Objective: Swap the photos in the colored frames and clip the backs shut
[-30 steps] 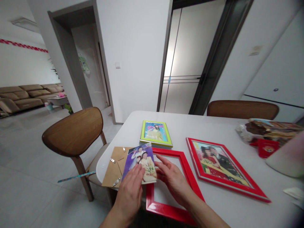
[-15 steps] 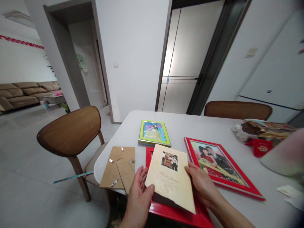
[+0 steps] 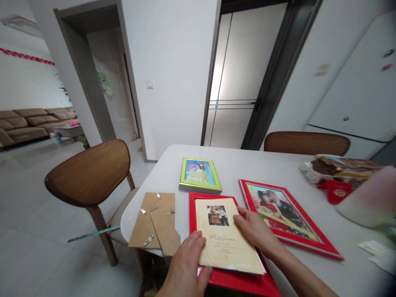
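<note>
A cream photo-frame insert sheet (image 3: 227, 249), with a small printed picture of people near its top, lies face up over a red picture frame (image 3: 193, 212). My left hand (image 3: 187, 264) is at its left edge, fingers stretched along the paper and thumb apart near the lower left corner. At the upper right edge, my right hand (image 3: 255, 231) holds the sheet between thumb and fingers; part of its grip is hidden. Left of the frame are brown backing boards (image 3: 151, 220) with metal clips, one partly over the other.
A green-framed photo (image 3: 199, 173) lies farther back on the white table (image 3: 232, 161). To the right is a red-framed couple photo (image 3: 287, 214). A red packet (image 3: 338, 192) and a pale rounded object (image 3: 368, 202) stand beyond it. Wooden chairs (image 3: 89, 173) flank the table.
The insert sheet has come down from a tilt to lie nearly flat on the red frame. My left hand's fingers have moved onto its left edge, while my right hand stays at the right edge.
</note>
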{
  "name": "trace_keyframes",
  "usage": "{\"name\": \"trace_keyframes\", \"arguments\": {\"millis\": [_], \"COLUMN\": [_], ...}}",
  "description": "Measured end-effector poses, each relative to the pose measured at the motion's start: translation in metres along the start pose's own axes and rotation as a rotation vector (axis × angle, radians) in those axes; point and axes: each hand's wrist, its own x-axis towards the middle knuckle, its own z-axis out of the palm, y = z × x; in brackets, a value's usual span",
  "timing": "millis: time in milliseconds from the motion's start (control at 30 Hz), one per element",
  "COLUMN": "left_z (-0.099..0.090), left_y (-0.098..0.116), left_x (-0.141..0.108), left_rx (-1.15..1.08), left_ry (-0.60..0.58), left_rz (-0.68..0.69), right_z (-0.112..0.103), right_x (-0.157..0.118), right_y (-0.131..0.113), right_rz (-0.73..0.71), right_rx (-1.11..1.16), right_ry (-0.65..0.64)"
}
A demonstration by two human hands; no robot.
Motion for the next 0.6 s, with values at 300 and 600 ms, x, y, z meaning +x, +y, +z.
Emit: {"name": "trace_keyframes", "arguments": {"millis": [300, 600], "left_z": [-0.006, -0.013], "left_y": [0.008, 0.012], "left_x": [0.006, 0.010], "left_rx": [-0.078, -0.019], "left_ry": [0.008, -0.060], "left_rz": [-0.021, -0.065], "right_z": [-0.001, 0.006], "right_x": [-0.001, 0.000], "right_y": [0.000, 0.000], "right_rz": [0.000, 0.067], "right_rx": [0.141, 0.285], "right_ry": [0.024, 0.011]}}
